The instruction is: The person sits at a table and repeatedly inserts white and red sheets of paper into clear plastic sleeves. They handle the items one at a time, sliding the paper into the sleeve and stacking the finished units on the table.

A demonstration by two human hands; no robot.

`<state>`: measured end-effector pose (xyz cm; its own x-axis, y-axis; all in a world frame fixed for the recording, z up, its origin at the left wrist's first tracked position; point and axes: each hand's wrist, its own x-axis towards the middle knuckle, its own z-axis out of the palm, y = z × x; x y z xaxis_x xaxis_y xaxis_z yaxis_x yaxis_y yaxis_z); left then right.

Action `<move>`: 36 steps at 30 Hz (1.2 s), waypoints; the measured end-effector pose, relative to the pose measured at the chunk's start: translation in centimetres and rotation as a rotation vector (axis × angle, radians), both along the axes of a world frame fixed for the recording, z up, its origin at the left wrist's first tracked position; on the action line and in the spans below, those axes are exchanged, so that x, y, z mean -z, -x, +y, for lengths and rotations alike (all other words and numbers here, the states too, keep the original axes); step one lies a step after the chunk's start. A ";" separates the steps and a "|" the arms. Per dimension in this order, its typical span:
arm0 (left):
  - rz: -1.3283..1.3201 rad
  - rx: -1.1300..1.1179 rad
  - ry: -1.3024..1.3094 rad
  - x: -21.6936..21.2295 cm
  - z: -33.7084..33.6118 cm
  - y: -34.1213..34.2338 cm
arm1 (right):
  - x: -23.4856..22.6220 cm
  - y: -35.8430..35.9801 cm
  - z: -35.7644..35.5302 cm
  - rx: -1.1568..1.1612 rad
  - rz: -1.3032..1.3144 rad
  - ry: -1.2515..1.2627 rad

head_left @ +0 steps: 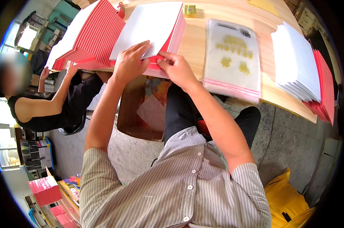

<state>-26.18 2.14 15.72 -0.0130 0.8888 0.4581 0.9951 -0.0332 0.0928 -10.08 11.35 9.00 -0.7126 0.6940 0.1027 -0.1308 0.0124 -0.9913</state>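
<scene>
In front of me stands a thick stack of red-and-white sheets or folders, white face on top and striped red along its side. My left hand lies at the near edge of this stack, fingers closed on the lifted corner of the top white sheet. Red shows beneath that corner. My right hand is at the stack's near right corner, thumb and forefinger closed on the red sheet under the white one. Exactly how much it grips is partly hidden.
Left stands another red-and-white stack, with a seated person beside it. Clear plastic sleeves lie right, then white sheets and red folders. A small gold box sits behind. Below the table stands an open cardboard box.
</scene>
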 end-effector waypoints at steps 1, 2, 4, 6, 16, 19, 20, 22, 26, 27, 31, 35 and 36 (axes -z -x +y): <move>0.005 -0.031 0.006 0.0 0.1 -0.2 | 0.0 -0.2 0.0 -0.004 -0.025 -0.004; -0.009 -0.029 -0.010 0.2 0.1 -0.1 | -0.2 -0.4 0.1 -0.046 -0.029 -0.013; -0.021 -0.064 0.006 0.1 0.4 -0.4 | -0.6 -1.1 -0.1 -0.097 -0.010 0.026; -0.009 -0.085 -0.006 0.0 0.8 -0.9 | -0.8 -1.9 -0.3 -0.112 -0.011 -0.015; -0.156 -0.213 -0.194 0.9 1.7 -0.3 | 3.2 -15.5 0.3 0.220 -0.036 0.119; 0.051 -0.302 -0.421 1.8 2.5 3.6 | 4.7 -19.9 0.7 0.338 0.015 0.147; 0.026 -0.326 -0.483 0.7 3.4 3.3 | 4.7 -21.4 1.2 0.396 0.019 0.115; 0.066 -0.391 -0.598 -2.7 3.6 3.5 | 3.6 -23.7 1.8 0.488 0.040 0.077; 0.018 -0.338 -0.921 -10.1 4.0 -0.8 | -0.4 -27.5 3.6 0.650 0.182 -0.123; -0.043 -0.339 -0.959 -11.4 3.9 -1.6 | -1.4 -28.0 4.2 0.662 0.212 -0.185; -0.475 -0.066 -0.964 -13.8 4.8 -6.0 | -5.6 -28.6 7.4 0.643 0.128 -0.522; -0.623 -0.034 -0.703 -9.8 6.1 -9.3 | -5.4 -29.7 9.4 0.637 0.039 -0.605; -0.717 0.048 -0.650 -8.3 6.2 -10.5 | -5.2 -30.1 9.3 0.573 0.058 -0.564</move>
